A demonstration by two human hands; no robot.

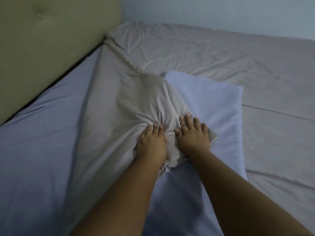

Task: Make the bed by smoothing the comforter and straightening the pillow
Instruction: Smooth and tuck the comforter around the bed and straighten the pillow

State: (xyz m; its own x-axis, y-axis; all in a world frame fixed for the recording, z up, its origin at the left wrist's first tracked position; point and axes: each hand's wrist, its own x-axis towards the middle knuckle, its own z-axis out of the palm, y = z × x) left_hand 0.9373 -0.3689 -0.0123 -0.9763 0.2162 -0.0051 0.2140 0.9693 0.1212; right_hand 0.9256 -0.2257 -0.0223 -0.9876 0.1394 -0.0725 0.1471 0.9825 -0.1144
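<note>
The left hand [151, 145] is digging its curled fingers into a bunched corner of the comforter [129, 99], and creases are radiating from that grip. The right hand [193, 137] is lying just beside it with fingers spread and fairly straight, pressing the same gathered cloth flat; a small tip of fabric is poking out past its outer edge.

The comforter is lying mostly across the far side of the blue sheet [42, 150], wrinkled, with one long flap folding toward the camera and draping over the near corner of the pillow [213, 108]. The pillow is resting askew, partly on the comforter and partly on the sheet, well apart from the green headboard [42, 40] and the pale wall [221, 11].

Both things are looking soft and light. The comforter cloth is thin and limp, so it is likely going to follow a pull only where it is held. Taking it by the corner and along the edge with both hands apart should spread it better than one central bunch. The pillow is plump and yielding; gripping it at its two short ends should carry it to the headboard.
</note>
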